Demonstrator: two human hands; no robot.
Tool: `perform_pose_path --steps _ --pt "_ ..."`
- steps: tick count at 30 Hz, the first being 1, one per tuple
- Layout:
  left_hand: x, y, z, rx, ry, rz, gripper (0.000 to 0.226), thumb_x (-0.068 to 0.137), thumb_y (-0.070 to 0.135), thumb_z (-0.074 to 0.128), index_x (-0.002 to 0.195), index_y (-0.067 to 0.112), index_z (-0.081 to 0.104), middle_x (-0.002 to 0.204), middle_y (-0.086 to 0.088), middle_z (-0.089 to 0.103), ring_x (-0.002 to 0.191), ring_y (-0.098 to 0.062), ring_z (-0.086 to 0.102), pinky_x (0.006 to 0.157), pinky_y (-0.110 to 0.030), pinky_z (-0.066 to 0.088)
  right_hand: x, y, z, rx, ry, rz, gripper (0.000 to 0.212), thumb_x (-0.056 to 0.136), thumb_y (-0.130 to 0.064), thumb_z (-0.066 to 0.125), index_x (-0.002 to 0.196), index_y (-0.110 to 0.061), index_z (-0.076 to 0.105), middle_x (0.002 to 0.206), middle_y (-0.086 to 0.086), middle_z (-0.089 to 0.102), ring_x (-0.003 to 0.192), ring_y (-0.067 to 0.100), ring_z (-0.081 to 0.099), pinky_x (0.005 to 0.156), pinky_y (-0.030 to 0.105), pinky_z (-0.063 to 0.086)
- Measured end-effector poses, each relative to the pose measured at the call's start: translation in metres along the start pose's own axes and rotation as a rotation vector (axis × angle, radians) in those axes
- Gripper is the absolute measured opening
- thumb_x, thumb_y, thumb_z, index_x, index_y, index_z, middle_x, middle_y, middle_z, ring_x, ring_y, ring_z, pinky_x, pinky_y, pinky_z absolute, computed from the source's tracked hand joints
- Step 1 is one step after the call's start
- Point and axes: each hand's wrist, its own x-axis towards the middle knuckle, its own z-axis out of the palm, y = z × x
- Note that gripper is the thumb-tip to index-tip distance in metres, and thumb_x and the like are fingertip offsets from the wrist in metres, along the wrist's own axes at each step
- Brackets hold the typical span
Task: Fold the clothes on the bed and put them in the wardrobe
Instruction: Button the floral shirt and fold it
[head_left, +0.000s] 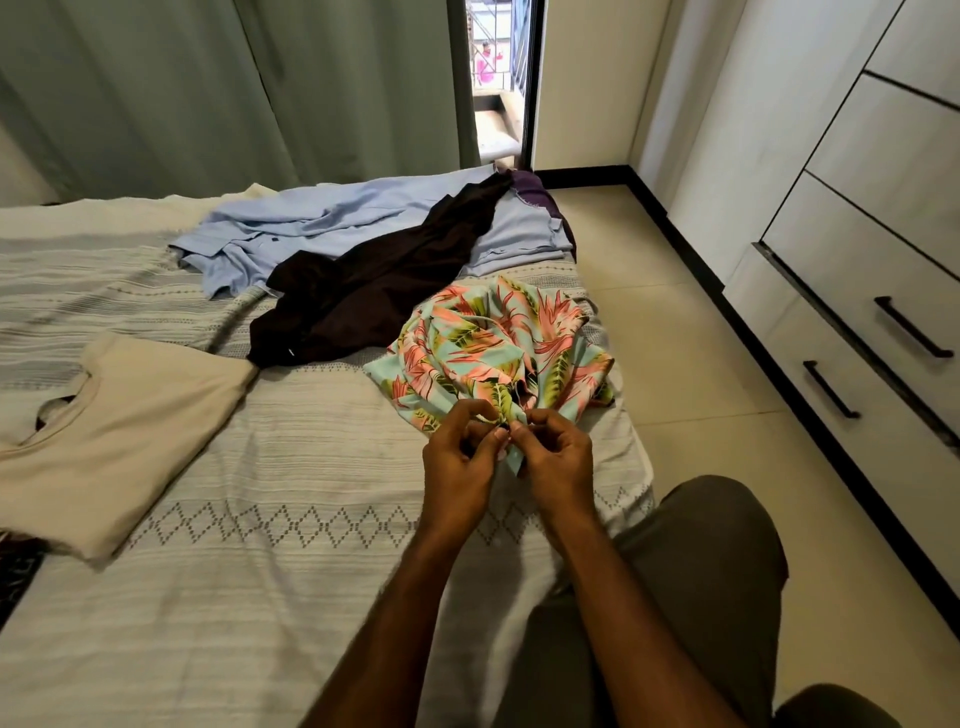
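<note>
Left hand (457, 457) and right hand (556, 457), side by side, fingers curled, both pinch the near edge of the floral shirt (498, 343). Shirt lies bunched on the bed (260, 571), running away from the fingers; neither hand nearer. Beyond: brown garment (363, 291), blue shirt (311, 223).

A: so what's sitting on the bed (249, 545) right now?

B: a striped, patterned cover is lying over it. A beige t-shirt (119, 441) is lying flat at the left. Farther back a light blue shirt (322, 228) is sprawling out, with a dark brown garment (363, 296) draping across it and running toward the middle.

A: and near the right edge?

B: a crumpled floral shirt (498, 343) is bunching up there, just beside the brown one.
</note>
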Motion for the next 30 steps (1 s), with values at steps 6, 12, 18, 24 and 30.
perform_pose_path --steps 6,12,18,24,30 --pt "0.001 -0.006 -0.001 -0.005 0.027 -0.054 0.02 0.089 -0.001 0.071 0.101 0.014 0.074 0.091 0.0 0.075 0.088 -0.017 0.072 0.081 -0.042 0.061 -0.001 -0.002 0.0 -0.122 0.013 -0.137 0.011 0.088 -0.008 0.076 0.093 -0.018 0.074 0.087 -0.005 0.074 0.083 0.003 0.07 0.075 0.02 0.057" --pt "0.003 0.0 -0.001 -0.048 0.111 -0.067 0.012 0.089 0.003 0.073 0.095 0.013 0.075 0.086 -0.002 0.075 0.085 -0.018 0.073 0.075 -0.03 0.06 -0.002 -0.002 -0.001 -0.14 0.032 -0.188 0.012 0.089 -0.011 0.075 0.099 -0.018 0.077 0.091 -0.009 0.075 0.088 0.004 0.071 0.076 0.018 0.057" --pt "0.009 -0.001 -0.001 0.072 0.16 -0.023 0.011 0.085 0.011 0.078 0.094 0.015 0.075 0.09 0.001 0.072 0.088 -0.014 0.067 0.075 -0.026 0.058 -0.003 -0.002 -0.001 -0.186 0.067 -0.27 0.015 0.085 -0.007 0.079 0.099 -0.013 0.077 0.088 -0.004 0.075 0.081 0.007 0.071 0.072 0.025 0.06" --pt "0.01 -0.003 -0.001 0.203 0.127 0.021 0.003 0.088 0.016 0.076 0.089 0.013 0.074 0.08 0.004 0.071 0.078 -0.009 0.067 0.067 -0.018 0.054 -0.007 -0.007 -0.001 -0.172 0.085 -0.332 0.019 0.082 -0.005 0.081 0.09 -0.021 0.074 0.081 -0.009 0.073 0.074 0.007 0.07 0.067 0.02 0.057" --pt "0.011 -0.002 -0.001 0.228 0.096 0.078 0.005 0.091 0.015 0.072 0.094 0.012 0.076 0.086 0.004 0.072 0.084 -0.007 0.066 0.072 -0.017 0.053 -0.008 -0.005 0.004 -0.242 0.066 -0.36 0.016 0.087 -0.011 0.078 0.099 -0.02 0.074 0.087 -0.015 0.071 0.081 0.004 0.069 0.069 0.019 0.057"
